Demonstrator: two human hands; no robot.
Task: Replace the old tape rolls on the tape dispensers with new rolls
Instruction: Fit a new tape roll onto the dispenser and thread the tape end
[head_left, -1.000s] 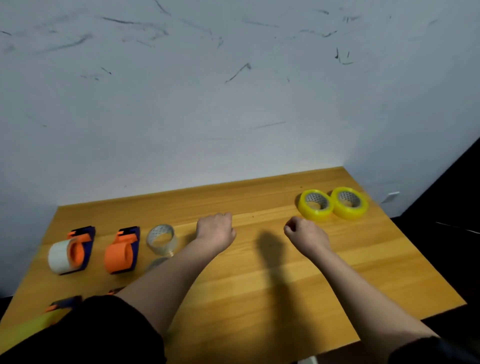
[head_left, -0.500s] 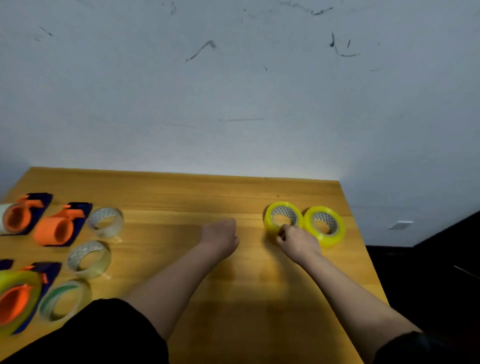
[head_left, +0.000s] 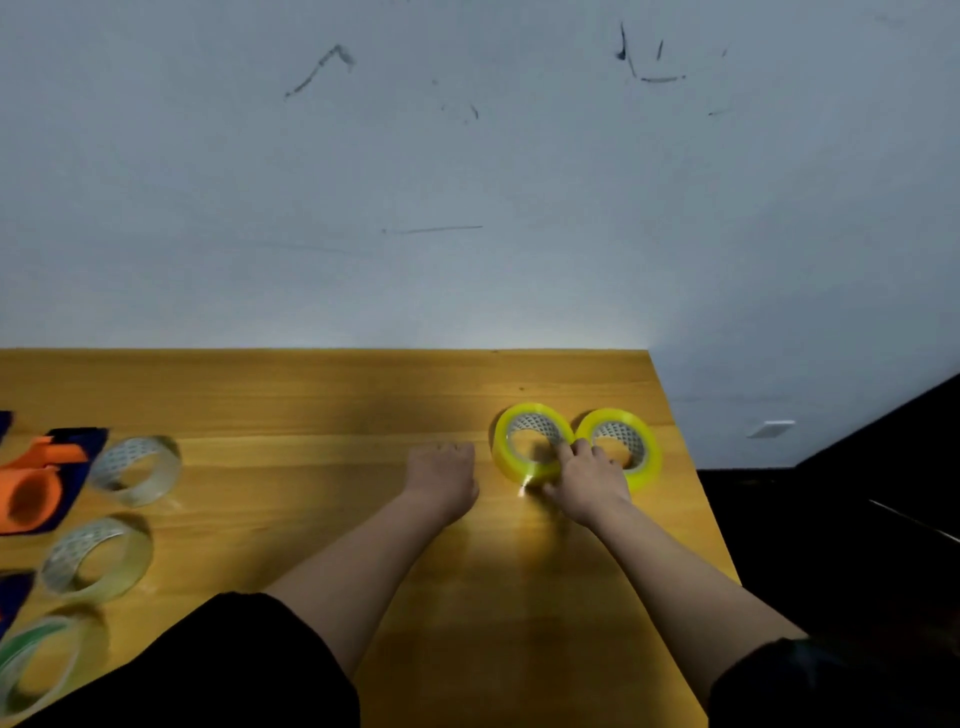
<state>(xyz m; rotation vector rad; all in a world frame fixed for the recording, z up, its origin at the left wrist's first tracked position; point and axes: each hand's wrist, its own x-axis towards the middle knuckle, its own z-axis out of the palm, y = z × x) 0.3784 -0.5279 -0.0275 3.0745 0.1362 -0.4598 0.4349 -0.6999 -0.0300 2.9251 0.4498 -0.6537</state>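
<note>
A scuffed pale wall (head_left: 467, 182) backs the wooden table (head_left: 322, 395), its grain running left to right under a warm glare.

From my one view, the head camera, the biggest change is mine: my right hand (head_left: 589, 480) was short of the two yellow tape rolls (head_left: 575, 444) a second ago and now sits on them, fingers hooked into the core of the nearer roll (head_left: 527, 441), thumb at its outer edge. I read that as picking up a new roll. My left hand (head_left: 441, 475) has barely moved; it rests knuckles-up on the wood, fingers loosely curled, holding nothing.

The yellow rolls are thick, glossy and lie flat, touching each other. At the far left lies an orange-and-blue dispenser (head_left: 36, 486) with an empty orange hub, beside thin, nearly spent clear rolls (head_left: 117, 509) with patterned cardboard cores.
</note>
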